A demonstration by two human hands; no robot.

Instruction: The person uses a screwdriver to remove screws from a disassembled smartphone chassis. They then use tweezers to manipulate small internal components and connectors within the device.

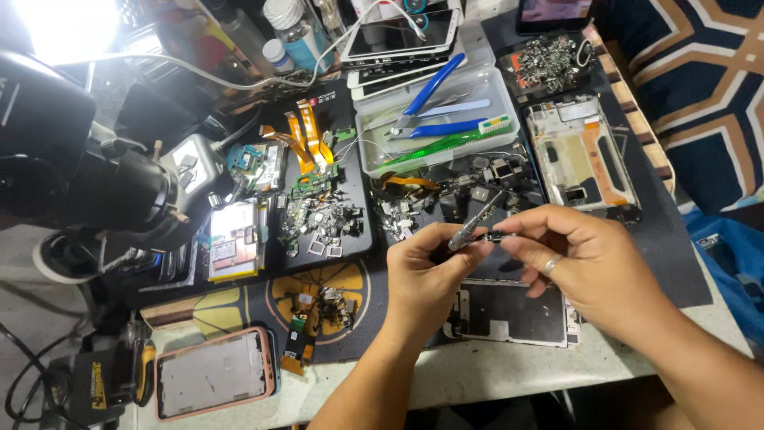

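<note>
Cluttered repair bench (493, 374), black mat. Just above the stripped phone frame (509, 312), left hand (422, 279) is gripping metal tweezers (475, 225); right hand (585, 259) is pinching a small dark component (495, 236). Component likely light, fragile; edge hold advisable.

Before you lie blue-handled pliers (434, 87), a green toothbrush (446, 143), orange ribbon cables (306, 135), a pink-rimmed phone frame (215, 373), and a black mat (318, 295) with a yellow circular pattern.

The part (495, 236) pinched in the right hand (585, 263) is too small to identify. Beneath both hands, the phone frame (509, 312) is partly hidden.
</note>
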